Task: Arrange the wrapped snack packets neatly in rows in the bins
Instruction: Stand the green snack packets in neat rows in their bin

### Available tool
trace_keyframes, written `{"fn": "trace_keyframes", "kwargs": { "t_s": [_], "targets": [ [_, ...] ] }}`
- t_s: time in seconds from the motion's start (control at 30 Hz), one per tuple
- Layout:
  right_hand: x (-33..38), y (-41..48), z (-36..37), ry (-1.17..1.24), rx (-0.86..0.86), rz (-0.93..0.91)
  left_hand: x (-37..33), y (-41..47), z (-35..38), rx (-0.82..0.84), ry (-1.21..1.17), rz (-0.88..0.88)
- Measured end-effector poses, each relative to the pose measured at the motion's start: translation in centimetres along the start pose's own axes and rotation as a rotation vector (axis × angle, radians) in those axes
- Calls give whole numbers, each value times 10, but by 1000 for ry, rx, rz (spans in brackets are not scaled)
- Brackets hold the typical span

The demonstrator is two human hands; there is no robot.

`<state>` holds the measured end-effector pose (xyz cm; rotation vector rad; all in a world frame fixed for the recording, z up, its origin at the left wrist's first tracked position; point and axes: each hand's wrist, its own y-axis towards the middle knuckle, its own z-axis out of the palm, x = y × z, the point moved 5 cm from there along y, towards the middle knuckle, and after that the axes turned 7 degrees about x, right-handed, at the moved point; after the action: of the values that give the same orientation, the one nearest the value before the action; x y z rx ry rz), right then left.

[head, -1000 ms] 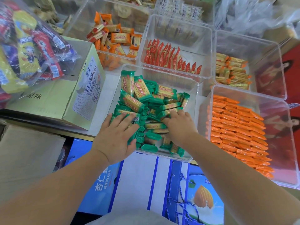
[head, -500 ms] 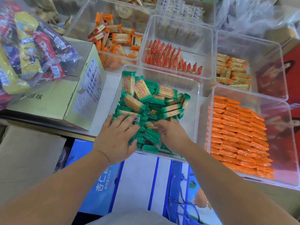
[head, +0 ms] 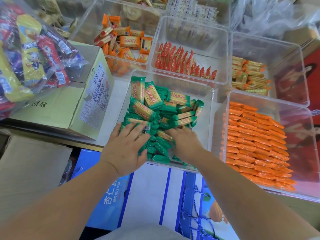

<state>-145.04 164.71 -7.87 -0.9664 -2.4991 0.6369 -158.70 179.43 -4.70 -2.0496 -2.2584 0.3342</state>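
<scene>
In the centre bin (head: 207,132), right of the carton (head: 57,110) printed "原味", the left hand (head: 124,149) lays a wide, flat grip on the green packets (head: 166,108), while the right hand (head: 186,144) reaches among them, its grip not discernible.

This is a snack shop or its stockroom: clear bins (head: 209,122) hold wrapped snacks (head: 251,141) sorted by kind, beside a printed carton (head: 57,110), a bulk bag (head: 34,54) and blue drink boxes (head: 110,205).

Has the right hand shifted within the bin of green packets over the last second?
Yes. The right hand has drawn back toward the near wall of the bin and slightly sideways toward the left hand.
</scene>
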Motion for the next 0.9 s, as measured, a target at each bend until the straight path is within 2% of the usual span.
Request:
{"fn": "trace_keyframes", "kwargs": {
  "t_s": [0.17,0.47,0.7,0.83,0.9],
  "targets": [
    [-5,2,-5,197,-19,-40,0,-1,0,2,-1,-3],
    [-6,12,-19,566,126,-74,-1,0,-2,23,9,-6],
    [27,19,0,310,349,-67,-2,-1,-4,28,8,-9],
    [26,14,4,351,191,-24,-1,-1,-3,29,8,-8],
    [26,10,9,380,126,-60,-1,-1,-3,26,12,-5]
  ]
}}
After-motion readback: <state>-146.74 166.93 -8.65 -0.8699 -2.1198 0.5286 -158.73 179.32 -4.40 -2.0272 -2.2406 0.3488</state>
